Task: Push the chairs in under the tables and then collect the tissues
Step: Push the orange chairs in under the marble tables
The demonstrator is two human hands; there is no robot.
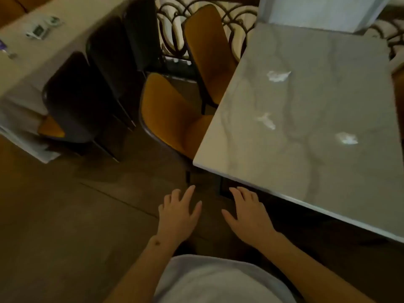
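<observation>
No readable text, label, brand or number anywhere. Small white packets (42, 29) on far beige table (19, 68) carry dark printed patches, too blurred to read. Marble table (328, 171) bears no sign.

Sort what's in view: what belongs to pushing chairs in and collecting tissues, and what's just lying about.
Job:
orange chairs
dark chairs
tissues
marble table

Lying about:
small items on far table
railing
</observation>
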